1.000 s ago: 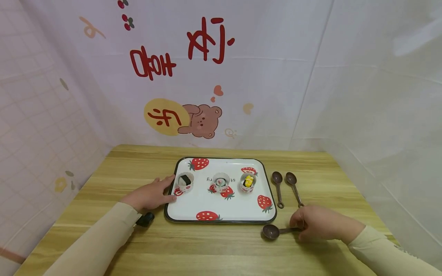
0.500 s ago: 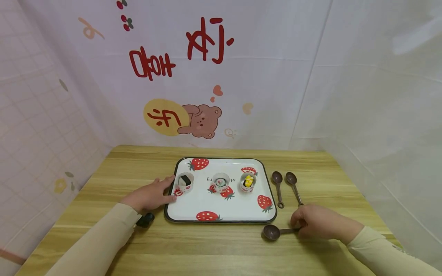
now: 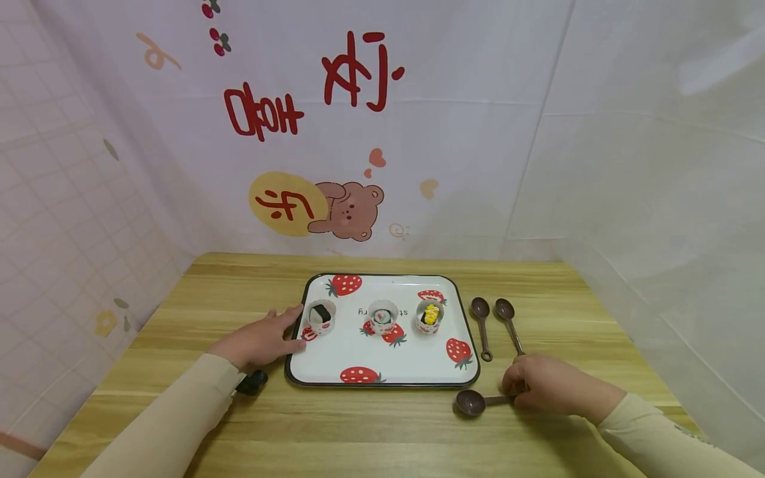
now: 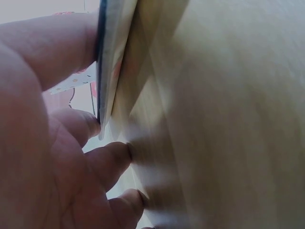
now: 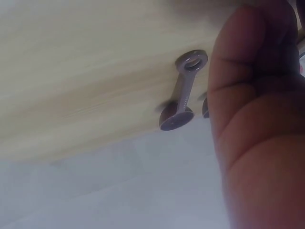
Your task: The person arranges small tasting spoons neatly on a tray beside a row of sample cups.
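A white strawberry-print tray (image 3: 412,362) with a dark rim lies mid-table. My left hand (image 3: 259,338) rests at its left edge, fingers spread; in the left wrist view the thumb and a fingertip meet the rim (image 4: 101,71). My right hand (image 3: 558,385) pinches the handle end of a brown measuring spoon (image 3: 470,402), its bowl pointing left in front of the tray's near right corner. On the tray stand three small printed cups: one with a rice ball (image 3: 320,315), one with a sushi roll (image 3: 382,317), one with a yellow-topped sushi (image 3: 430,315).
Two more brown measuring spoons, one nearer the tray (image 3: 481,309) and one farther right (image 3: 505,310), lie on the wooden table (image 3: 358,431). White printed cloth (image 3: 466,133) hangs at the back and sides.
The brown spoon and my right hand have shifted only very slightly. My left hand stays at the tray's edge.
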### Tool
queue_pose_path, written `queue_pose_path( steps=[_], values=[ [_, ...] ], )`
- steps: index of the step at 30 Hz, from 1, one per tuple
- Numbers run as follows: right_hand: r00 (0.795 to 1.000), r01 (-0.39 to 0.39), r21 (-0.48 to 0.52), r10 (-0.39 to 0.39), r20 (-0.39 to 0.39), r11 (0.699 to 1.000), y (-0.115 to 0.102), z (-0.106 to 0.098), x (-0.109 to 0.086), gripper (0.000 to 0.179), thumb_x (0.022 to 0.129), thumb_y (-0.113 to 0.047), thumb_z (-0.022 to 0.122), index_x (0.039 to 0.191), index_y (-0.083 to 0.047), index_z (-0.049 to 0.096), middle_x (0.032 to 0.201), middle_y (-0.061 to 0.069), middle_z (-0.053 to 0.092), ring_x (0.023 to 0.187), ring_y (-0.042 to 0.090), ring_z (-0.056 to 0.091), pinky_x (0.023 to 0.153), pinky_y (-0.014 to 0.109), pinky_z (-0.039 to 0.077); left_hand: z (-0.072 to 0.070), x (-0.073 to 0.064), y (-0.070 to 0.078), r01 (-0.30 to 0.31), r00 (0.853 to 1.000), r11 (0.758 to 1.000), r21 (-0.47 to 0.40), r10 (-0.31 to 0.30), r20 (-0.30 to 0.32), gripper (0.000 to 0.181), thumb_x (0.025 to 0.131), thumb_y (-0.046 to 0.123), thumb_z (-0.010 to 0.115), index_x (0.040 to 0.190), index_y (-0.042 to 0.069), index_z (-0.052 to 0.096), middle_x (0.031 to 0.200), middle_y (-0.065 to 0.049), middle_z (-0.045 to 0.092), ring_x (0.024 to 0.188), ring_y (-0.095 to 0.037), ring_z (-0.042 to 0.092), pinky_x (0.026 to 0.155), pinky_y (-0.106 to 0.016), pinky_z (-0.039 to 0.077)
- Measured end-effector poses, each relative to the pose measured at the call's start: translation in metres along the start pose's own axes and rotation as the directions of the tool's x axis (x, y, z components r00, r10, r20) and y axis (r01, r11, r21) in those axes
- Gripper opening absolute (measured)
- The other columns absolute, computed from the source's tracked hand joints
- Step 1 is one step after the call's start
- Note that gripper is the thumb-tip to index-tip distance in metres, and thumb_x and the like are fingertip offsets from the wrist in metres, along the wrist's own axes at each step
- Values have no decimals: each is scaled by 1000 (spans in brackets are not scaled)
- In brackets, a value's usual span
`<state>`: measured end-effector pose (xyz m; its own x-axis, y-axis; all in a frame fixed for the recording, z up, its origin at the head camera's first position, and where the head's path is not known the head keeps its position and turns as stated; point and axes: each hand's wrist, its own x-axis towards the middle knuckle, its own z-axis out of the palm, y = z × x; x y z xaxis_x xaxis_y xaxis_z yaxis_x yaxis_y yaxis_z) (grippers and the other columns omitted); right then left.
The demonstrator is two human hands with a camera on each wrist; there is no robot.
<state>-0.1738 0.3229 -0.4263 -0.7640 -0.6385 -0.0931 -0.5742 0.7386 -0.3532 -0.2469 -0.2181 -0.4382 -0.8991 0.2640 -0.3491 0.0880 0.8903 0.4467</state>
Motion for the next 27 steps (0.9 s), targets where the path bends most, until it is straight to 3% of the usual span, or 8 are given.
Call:
queue_pose_path(
  steps=[13, 27],
  values=[
    [998, 28, 58, -31, 47, 998, -2, 1, 5, 27, 79, -10, 87, 99, -27, 83, 90, -20, 66, 81, -7, 54, 69, 22, 51, -2, -1, 2, -6, 1000, 1000, -6, 6, -2, 97, 96, 61, 68, 170, 19, 21, 174, -21, 23, 159, -55, 11, 117, -78, 27],
    [995, 96, 47, -98, 33, 994, -4, 4, 12, 27, 78, -7, 85, 93, -29, 83, 84, -23, 64, 78, -11, 50, 67, 19, 48, -1, 1, -1, -17, 1000, 1000, 1, 17, -9, 97, 96, 61, 68, 170, 18, 22, 174, -19, 25, 159, -54, 11, 118, -77, 26]
  ],
)
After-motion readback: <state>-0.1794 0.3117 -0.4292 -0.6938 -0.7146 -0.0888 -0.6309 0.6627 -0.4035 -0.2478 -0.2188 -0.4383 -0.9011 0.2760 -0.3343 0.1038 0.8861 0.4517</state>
